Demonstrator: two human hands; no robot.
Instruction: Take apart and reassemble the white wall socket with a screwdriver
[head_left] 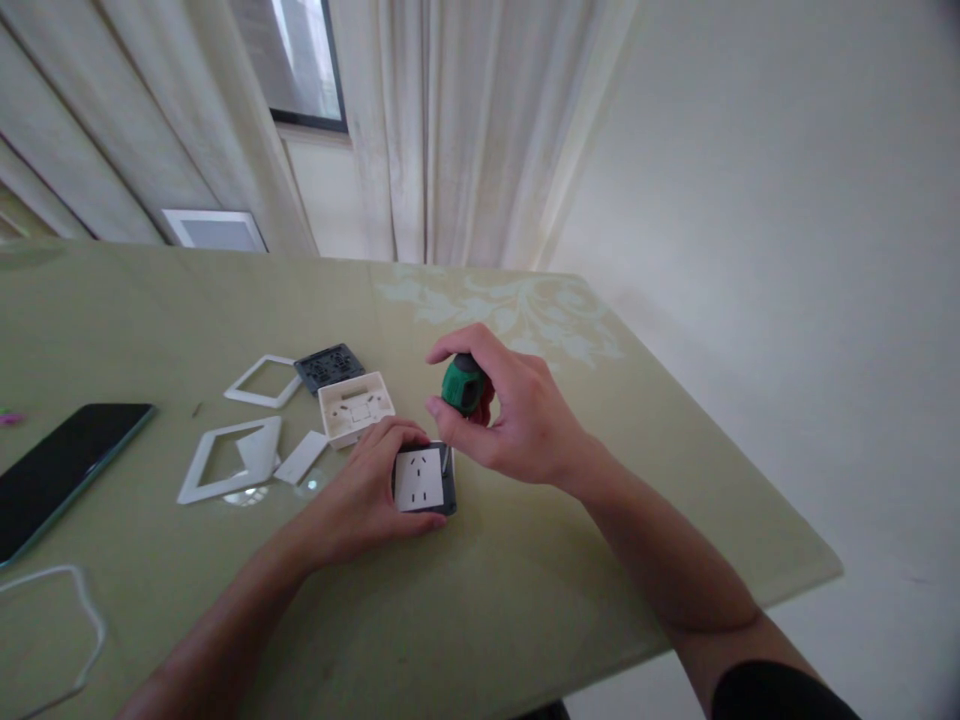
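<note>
My left hand [358, 495] grips a wall socket module [421, 480] with a white face and dark frame, holding it flat on the green table [525, 560]. My right hand [510, 415] is closed round the green and red handle of a screwdriver [463, 385], held upright over the socket's right edge; a bit of its thin shaft shows by that edge, the tip hidden behind the socket.
Left of the hands lie a cream socket box [355, 407], a dark module [329, 366], two white frames [262, 381] [225, 460] and small white plates [300, 457]. A dark tablet [64, 465] lies at far left, a white cable [67, 620] near the front-left edge. Curtains hang behind.
</note>
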